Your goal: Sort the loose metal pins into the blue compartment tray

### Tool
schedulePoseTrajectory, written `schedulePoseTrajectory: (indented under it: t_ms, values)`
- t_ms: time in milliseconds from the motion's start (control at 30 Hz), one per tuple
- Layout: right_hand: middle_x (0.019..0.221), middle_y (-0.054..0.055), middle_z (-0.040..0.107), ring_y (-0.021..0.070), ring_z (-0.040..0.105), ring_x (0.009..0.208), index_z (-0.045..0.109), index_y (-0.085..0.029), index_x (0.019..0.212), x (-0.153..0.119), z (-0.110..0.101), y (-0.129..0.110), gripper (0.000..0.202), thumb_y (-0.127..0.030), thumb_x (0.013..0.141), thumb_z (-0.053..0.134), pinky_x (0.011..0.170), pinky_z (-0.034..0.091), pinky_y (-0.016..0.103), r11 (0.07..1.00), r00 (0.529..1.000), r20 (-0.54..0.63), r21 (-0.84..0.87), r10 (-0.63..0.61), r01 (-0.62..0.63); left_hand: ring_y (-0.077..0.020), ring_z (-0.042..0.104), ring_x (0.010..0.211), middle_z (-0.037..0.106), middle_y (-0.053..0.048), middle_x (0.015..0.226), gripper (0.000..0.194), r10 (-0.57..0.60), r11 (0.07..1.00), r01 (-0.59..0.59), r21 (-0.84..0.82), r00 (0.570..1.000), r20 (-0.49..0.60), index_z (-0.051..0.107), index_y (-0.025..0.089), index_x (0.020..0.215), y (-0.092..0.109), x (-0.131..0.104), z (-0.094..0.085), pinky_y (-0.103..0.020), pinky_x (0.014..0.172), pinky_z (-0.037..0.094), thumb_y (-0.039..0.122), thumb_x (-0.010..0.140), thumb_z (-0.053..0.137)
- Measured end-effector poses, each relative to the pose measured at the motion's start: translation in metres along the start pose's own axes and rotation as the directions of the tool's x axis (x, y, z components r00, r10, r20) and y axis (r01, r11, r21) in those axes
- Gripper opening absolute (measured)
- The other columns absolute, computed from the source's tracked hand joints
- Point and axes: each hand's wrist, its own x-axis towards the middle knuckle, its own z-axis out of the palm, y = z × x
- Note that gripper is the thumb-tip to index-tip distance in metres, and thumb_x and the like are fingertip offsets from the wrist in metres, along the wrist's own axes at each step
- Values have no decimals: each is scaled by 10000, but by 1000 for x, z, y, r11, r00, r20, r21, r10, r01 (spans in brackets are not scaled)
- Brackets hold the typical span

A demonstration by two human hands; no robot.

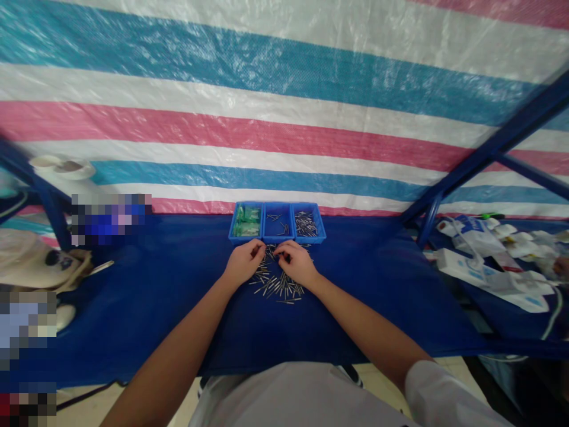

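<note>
Both hands rest on the pile of small metal pins [276,283] spread on the blue counter [178,296], just before the three-compartment tray [277,223]. Left hand [243,261] and right hand [296,261] are curled, fingertips pinching individual pins. Pins appear light, stiff, slippery; grip mid-shaft.

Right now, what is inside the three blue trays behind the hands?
Left tray: green pieces. Middle tray: a few metal pins. Right tray: many pins. Their near walls hide the front floor.
</note>
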Motion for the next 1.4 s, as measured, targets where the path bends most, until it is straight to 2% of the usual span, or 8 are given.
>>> schedulePoseTrajectory:
  t_ms: [300, 567, 800, 967, 1200, 1400]
  values:
    - [849, 39, 649, 102, 560, 616, 694, -171, 900, 1, 2, 2, 268, -56, 724, 527, 613, 498, 235, 996, 990, -139, 87, 34, -22, -105, 512, 561, 573, 34, 642, 263, 46, 999, -46, -11, 999, 25, 625, 192, 915, 2, -2, 1, -227, 578, 381, 390, 918, 453]
    - [852, 45, 670, 131, 616, 716, 691, -194, 898, 0, 0, 0, 180, -128, 815, 546, 690, 525, 268, 987, 980, -196, 142, -39, 68, -101, 507, 542, 570, 43, 628, 222, 39, 994, -38, -99, 999, 11, 636, 196, 976, -1, -2, 2, -218, 558, 395, 351, 872, 516]
    - [826, 51, 693, 151, 646, 748, 696, -194, 846, 2, 0, 3, 130, -174, 841, 567, 704, 538, 293, 987, 985, -168, 151, -36, 61, -107, 521, 543, 586, 39, 628, 229, 46, 996, -44, -77, 999, 23, 647, 200, 984, -3, -1, 3, -222, 556, 409, 360, 874, 523]
    - [851, 53, 694, 149, 659, 792, 689, -194, 868, -1, 0, -1, 136, -156, 830, 564, 753, 545, 297, 977, 974, -183, 139, -132, 159, -104, 517, 534, 586, 42, 615, 236, 65, 996, -63, -70, 998, 24, 667, 207, 1010, -4, -1, 5, -221, 559, 411, 349, 870, 541]
    - [926, 71, 694, 170, 653, 906, 677, -220, 915, -5, 2, -7, 174, -148, 849, 532, 852, 550, 348, 963, 966, -103, 107, -237, 247, -115, 569, 641, 693, -27, 829, 230, 159, 986, -155, -64, 986, 51, 694, 197, 1017, -4, -1, 5, -235, 633, 449, 311, 883, 547]
    - [979, 69, 706, 173, 654, 971, 665, -228, 940, -4, 1, -9, 199, -122, 848, 524, 900, 545, 365, 946, 955, -57, 132, -290, 295, -120, 581, 679, 684, -30, 855, 194, 199, 979, -196, -54, 978, 66, 684, 195, 985, -6, -1, 5, -236, 658, 461, 275, 883, 540]
